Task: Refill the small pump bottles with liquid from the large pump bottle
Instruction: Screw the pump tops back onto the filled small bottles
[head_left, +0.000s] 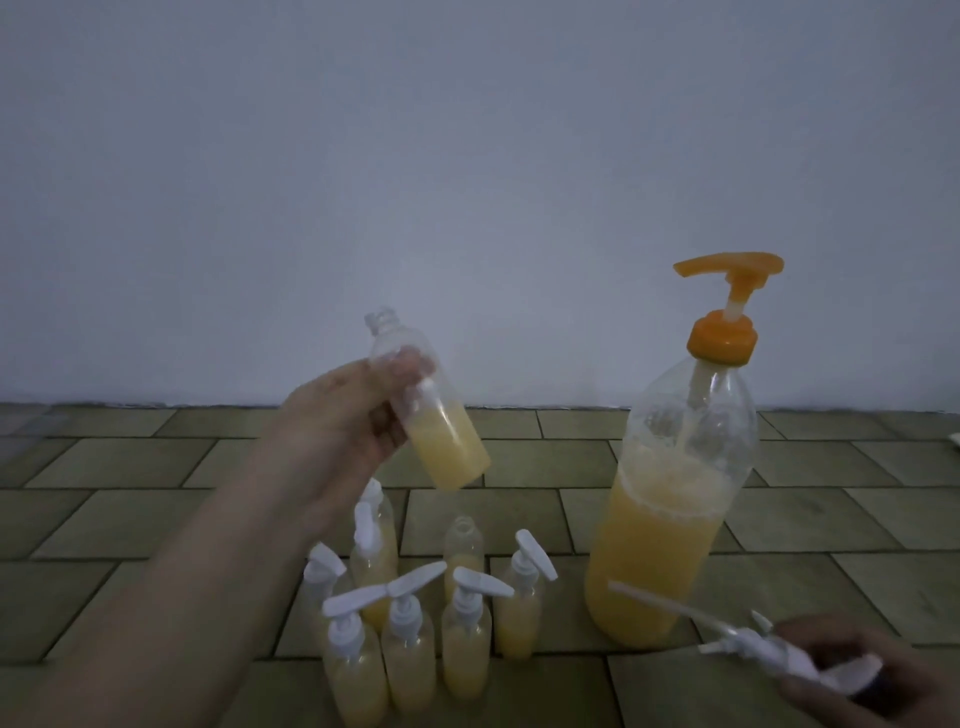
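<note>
With the left hand (337, 431) gripping the tilted, uncapped bottle (428, 400) at frame centre and the right hand (852, 670) holding its pump (748, 636) lower right, further tilt risked spillage.

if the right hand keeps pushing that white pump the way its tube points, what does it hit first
Probably the large pump bottle. The right hand grips a white pump head whose dip tube aims up-left, its tip already overlapping that bottle's lower body. Depth is unclear, so it might pass in front.
</note>
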